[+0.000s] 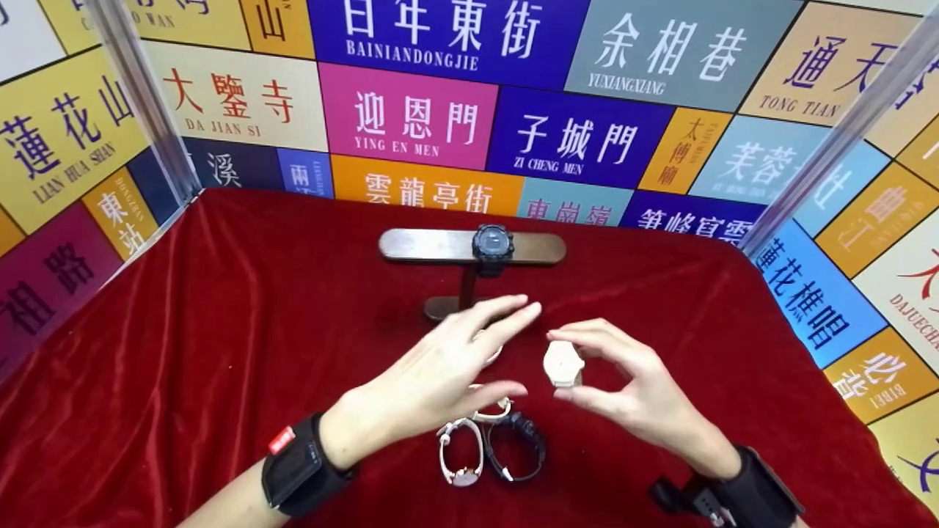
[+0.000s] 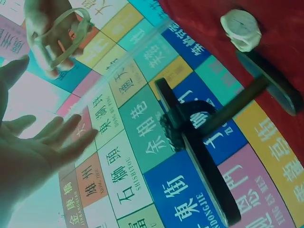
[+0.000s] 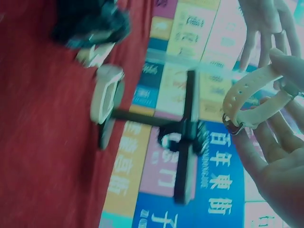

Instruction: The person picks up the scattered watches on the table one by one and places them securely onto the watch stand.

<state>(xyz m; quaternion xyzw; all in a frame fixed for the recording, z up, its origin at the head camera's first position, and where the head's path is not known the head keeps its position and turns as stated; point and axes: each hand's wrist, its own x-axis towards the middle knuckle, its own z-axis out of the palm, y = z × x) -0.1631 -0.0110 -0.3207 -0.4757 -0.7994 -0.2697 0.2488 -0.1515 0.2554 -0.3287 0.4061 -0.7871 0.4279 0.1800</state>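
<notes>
My right hand (image 1: pixel 579 367) pinches a cream watch (image 1: pixel 562 362) by its case, lifted above the red cloth; its perforated strap (image 3: pixel 247 102) curves over my fingers in the right wrist view. My left hand (image 1: pixel 506 346) hovers just left of it with straight fingers, holding nothing. Behind both hands stands a dark T-shaped watch stand (image 1: pixel 440 246) with a dark round watch (image 1: pixel 493 244) wrapped on its bar. Under my left hand lies a white watch (image 2: pixel 241 29), mostly hidden in the head view.
A white watch (image 1: pixel 462 451) and a black watch (image 1: pixel 517 449) lie side by side on the red cloth (image 1: pixel 220 330) near my wrists. Walls with coloured sign panels (image 1: pixel 411 114) and clear corner posts (image 1: pixel 139 95) close in the table.
</notes>
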